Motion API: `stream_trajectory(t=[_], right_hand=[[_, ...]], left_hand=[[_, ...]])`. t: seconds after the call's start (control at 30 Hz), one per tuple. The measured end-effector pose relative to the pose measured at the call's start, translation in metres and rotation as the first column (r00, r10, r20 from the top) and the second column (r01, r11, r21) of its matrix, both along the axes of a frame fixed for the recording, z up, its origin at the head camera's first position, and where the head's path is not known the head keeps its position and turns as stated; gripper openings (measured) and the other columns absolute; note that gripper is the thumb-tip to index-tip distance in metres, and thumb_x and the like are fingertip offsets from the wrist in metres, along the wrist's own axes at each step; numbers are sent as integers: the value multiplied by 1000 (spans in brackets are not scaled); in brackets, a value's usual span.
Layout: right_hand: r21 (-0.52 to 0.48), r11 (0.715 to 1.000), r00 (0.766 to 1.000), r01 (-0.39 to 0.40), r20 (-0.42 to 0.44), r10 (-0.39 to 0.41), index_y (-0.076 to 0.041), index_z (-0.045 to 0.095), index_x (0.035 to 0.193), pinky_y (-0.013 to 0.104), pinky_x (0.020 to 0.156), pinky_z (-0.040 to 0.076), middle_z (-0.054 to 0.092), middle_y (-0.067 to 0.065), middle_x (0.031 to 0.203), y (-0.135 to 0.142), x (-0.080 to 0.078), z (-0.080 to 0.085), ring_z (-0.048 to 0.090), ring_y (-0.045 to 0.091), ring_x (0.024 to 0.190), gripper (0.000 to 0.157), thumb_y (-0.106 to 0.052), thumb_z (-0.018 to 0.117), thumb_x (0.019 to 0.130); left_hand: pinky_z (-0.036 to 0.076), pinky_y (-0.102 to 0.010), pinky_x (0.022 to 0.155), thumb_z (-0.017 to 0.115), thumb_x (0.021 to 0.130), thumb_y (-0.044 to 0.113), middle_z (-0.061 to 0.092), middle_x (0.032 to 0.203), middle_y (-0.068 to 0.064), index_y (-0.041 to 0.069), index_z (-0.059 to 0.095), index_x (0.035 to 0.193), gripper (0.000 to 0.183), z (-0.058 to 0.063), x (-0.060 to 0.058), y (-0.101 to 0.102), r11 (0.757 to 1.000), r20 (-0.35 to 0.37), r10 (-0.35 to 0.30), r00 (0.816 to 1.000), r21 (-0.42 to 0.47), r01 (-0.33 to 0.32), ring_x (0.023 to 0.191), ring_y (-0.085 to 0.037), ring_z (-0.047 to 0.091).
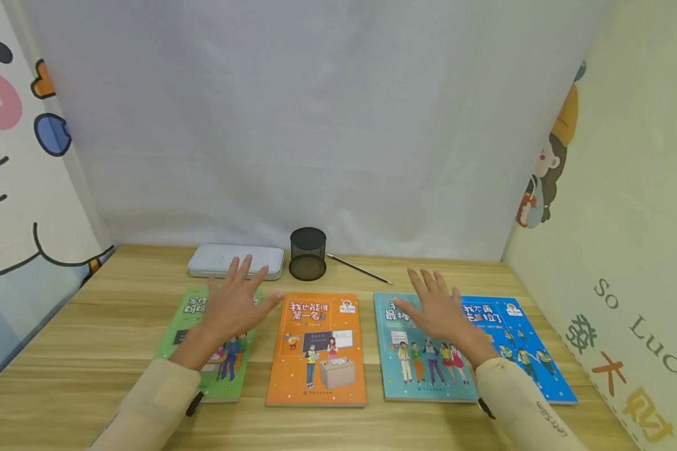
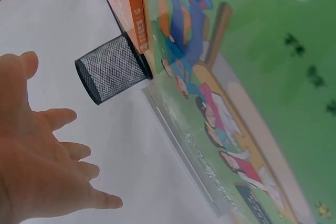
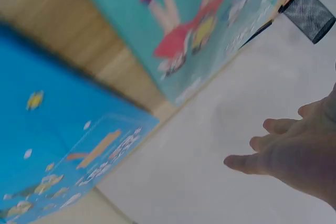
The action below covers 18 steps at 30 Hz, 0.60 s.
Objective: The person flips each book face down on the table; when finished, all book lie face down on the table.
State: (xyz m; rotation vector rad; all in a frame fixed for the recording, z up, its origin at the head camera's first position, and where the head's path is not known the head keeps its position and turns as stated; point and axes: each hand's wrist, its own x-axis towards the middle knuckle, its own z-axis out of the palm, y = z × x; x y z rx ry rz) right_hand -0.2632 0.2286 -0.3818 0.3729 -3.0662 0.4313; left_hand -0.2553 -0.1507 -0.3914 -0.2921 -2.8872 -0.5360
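Observation:
Four is avoided here: several thin books lie in a row on the wooden table. My left hand (image 1: 234,310), fingers spread, is over the green book (image 1: 225,391) and hides part of its cover. To its right lies the orange book (image 1: 293,376). My right hand (image 1: 440,313), also with spread fingers, overlaps the teal book (image 1: 397,376) in the head view. At the far right is the blue book (image 1: 547,369), partly behind the right forearm. Both wrist views show the left hand (image 2: 47,156) and the right hand (image 3: 294,145) holding nothing.
Behind the books stand a pale pencil case (image 1: 203,262) and a black mesh pen holder (image 1: 308,254). A dark pencil (image 1: 358,269) lies slanted beside the holder. A white cloth (image 1: 316,125) hangs along the table's back edge, with printed panels at both sides.

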Motion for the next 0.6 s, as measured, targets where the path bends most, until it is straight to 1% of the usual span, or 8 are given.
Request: stream_trajectory(t=[0.1, 0.23, 0.33, 0.47, 0.53, 0.6], right_hand=[[-13, 1000, 1000, -19, 2, 19, -7, 11, 161, 77, 113, 10, 15, 28, 164, 13, -1, 6, 9, 51, 151, 83, -56, 43, 102], [-99, 994, 999, -43, 20, 45, -2, 9, 160, 74, 113, 20, 16, 30, 163, 35, -4, 12, 17, 53, 148, 85, -50, 50, 102], [-158, 987, 997, -35, 69, 46, -2, 4, 160, 73, 112, 22, 15, 31, 163, 52, -5, 15, 18, 55, 147, 88, -48, 51, 101], [-150, 989, 991, -13, 133, 33, -3, 2, 160, 74, 106, 32, 24, 36, 157, 75, -6, 16, 30, 59, 140, 91, -50, 52, 100], [-140, 990, 988, -1, 152, 23, -2, 4, 159, 73, 103, 36, 30, 38, 154, 85, -6, 16, 36, 60, 136, 92, -50, 54, 99], [-120, 993, 987, 17, 160, 3, 0, 9, 159, 73, 100, 39, 33, 40, 151, 95, -6, 15, 38, 60, 134, 93, -52, 57, 98]], left_hand=[[11, -81, 110, 51, 97, 57, 20, 164, -25, 10, 43, 152, 72, 1, -3, 6, 999, 5, -33, 999, -25, 33, 151, -48, 14], [16, -80, 109, 54, 97, 54, 23, 163, -24, 12, 44, 151, 70, 2, -9, 20, 995, 14, -89, 996, -43, 90, 151, -47, 18], [20, -77, 111, 57, 96, 51, 25, 163, -23, 12, 45, 151, 69, 4, -12, 35, 990, 18, -139, 990, -38, 139, 150, -46, 21], [23, -73, 113, 61, 95, 50, 28, 162, -22, 14, 45, 151, 68, 7, -14, 58, 979, 21, -204, 979, -21, 205, 150, -44, 24], [22, -71, 115, 62, 94, 51, 27, 163, -21, 16, 44, 152, 69, 9, -15, 71, 971, 29, -236, 971, -15, 237, 151, -42, 24], [21, -69, 117, 63, 94, 51, 26, 164, -19, 17, 43, 153, 70, 9, -18, 83, 962, 41, -274, 961, -3, 274, 152, -40, 23]])
